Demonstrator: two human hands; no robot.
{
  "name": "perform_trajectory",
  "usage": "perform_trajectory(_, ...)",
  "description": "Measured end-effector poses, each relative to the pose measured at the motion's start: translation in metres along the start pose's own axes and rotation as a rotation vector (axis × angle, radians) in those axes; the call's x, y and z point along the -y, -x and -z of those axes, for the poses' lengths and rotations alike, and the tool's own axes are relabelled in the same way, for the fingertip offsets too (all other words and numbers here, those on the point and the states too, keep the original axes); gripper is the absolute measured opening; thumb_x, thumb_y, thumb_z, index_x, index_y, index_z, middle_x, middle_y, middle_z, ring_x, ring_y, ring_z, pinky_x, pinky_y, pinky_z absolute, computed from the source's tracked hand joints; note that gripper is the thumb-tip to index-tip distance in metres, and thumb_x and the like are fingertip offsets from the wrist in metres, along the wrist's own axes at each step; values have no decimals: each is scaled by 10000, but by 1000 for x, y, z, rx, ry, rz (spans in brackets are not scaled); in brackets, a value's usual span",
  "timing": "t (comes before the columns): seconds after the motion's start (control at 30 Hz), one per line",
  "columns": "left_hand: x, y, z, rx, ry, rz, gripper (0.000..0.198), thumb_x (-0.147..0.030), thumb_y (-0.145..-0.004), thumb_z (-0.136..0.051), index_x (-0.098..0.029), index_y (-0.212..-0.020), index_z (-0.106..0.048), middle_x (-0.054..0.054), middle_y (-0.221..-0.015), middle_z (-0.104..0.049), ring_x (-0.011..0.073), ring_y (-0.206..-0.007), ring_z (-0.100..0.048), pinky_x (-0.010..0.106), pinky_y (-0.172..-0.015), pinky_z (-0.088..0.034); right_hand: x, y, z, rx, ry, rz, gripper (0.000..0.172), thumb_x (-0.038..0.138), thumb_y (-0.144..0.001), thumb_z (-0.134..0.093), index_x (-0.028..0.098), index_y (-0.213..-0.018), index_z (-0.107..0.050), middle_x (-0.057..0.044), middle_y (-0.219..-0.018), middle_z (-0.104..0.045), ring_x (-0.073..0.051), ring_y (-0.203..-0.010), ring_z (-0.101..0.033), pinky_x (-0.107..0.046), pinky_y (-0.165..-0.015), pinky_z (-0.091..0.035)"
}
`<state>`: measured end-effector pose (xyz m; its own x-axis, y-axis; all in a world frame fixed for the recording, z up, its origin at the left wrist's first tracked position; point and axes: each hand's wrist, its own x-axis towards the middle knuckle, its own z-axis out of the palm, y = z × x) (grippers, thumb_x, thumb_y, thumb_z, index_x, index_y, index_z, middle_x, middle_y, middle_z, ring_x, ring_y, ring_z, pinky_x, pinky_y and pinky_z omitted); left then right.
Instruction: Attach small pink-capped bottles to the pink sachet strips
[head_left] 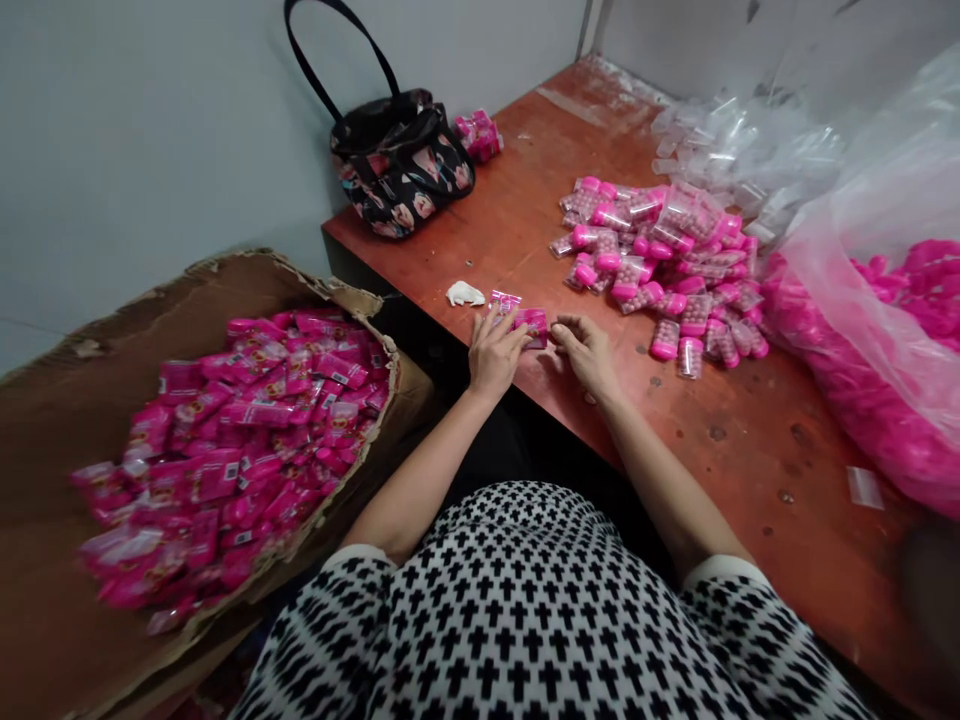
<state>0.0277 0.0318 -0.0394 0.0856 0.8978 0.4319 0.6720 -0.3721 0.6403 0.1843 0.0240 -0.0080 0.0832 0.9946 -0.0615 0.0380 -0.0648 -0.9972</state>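
A: What is seen at the near edge of the counter (750, 440)?

B: A small pink packet (534, 322) is held there between both hands. The left hand (495, 352) is curled loosely over its left end, and the right hand (587, 350) is pinched shut at its right end. A second packet (504, 299) lies just beside the left fingertips, near a white scrap (466, 293).

A: How much seems done?

B: A good deal, it may be judged. A cardboard box (82, 400) off the counter's left edge is heaped with finished pink packets (247, 450). Much is left, though: a pile of pink-capped vials (660, 260) waits in the middle of the counter, loose clear sleeves (720, 140) are heaped at the far right corner, and a plastic bag (885, 330) of pink caps is slumped along the right edge.

A: Anything else?

B: A flowered handbag (401, 160) is set at the far left corner.
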Motion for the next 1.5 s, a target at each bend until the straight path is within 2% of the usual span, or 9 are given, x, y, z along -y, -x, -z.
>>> perform_trajectory(0.2, -16, 3, 12, -71, 243, 47, 308, -348, -795, -646, -237, -1081, -676, 80, -1273, -607, 253, -1286, -458, 436, -1101, -296, 4, -12, -10, -3, -152, -40, 426, 313, -633, -743, 197, -985, -533, 78, -596, -586, -96, -525, -554, -233, -542, -455)
perform_trajectory(0.4, -27, 0, 29, 53, 915, 631, 335, -470, -649, -740, -145, -691, -671, 20, -709, -667, 184, -739, -662, 311, -737, -533, 12, -13, -19, -13, -158, -16, 487, 320, -568, -793, 181, -958, -537, 89, -561, -548, -89, -493, -521, -223, -528, -424)
perform_trajectory(0.57, -25, 2, 36, -10, 1204, 892, 264, -326, -643, -778, -103, -670, -640, 43, -684, -663, 125, -621, -646, 286, -652, -560, 2, -22, -17, -54, 158, 59, 449, 403, -658, -722, 184, -1003, -537, 32, -650, -593, -158, -602, -580, -303, -609, -470)
perform_trajectory(0.73, -28, 3, 43, -59, 1209, 1000, 178, -198, -656, -770, -81, -645, -635, 49, -662, -663, 123, -578, -643, 251, -578, -558, 4, -26, -13, -79, 727, 323, 335, 359, -710, -691, 183, -982, -603, -111, -1018, -647, -272, -996, -563, -459, -896, -424)
perform_trajectory(0.97, -33, 2, 37, -70, 1216, 1006, 186, -202, -641, -782, -90, -667, -636, 40, -627, -660, 110, -518, -620, 211, -496, -526, 11, -20, -23, 175, 153, 168, 364, 387, -741, -655, 191, -1024, -536, 14, -748, -621, -149, -674, -596, -294, -636, -495)
perform_trajectory(1.17, -30, 8, 47, -104, 1202, 973, 93, -182, -745, -690, -99, -715, -663, 45, -688, -689, 139, -643, -675, 269, -629, -577, 7, -20, -25, 39, 796, 247, 261, 243, -789, -607, 180, -1042, -586, -64, -924, -663, -214, -891, -598, -373, -835, -461)
perform_trajectory(1.3, -30, 8, 49, -86, 1119, 975, 158, -113, -772, -642, -153, -619, -641, -3, -630, -674, 112, -626, -663, 262, -644, -582, 15, -11, 4, 37, 945, 330, 280, 221, -870, -505, 150, -1130, -579, -111, -1076, -653, -216, -991, -578, -351, -879, -439)
perform_trajectory(1.43, -36, 11, 47, -48, 1114, 1016, 109, -90, -767, -644, -113, -662, -659, 6, -647, -695, 114, -608, -664, 229, -590, -575, 29, 0, 81, -137, 1145, 303, 323, 117, -877, -403, 155, -1119, -614, -121, -1108, -650, -236, -1009, -562, -375, -874, -422)
perform_trajectory(1.5, -40, 12, 45, -35, 1122, 1055, 85, -72, -769, -638, -93, -692, -666, 16, -642, -698, 121, -601, -667, 215, -559, -569, 36, 0, 125, -70, 1334, 323, 350, 88, -861, -402, 153, -1118, -630, -133, -1174, -628, -271, -1095, -510, -416, -913, -382)
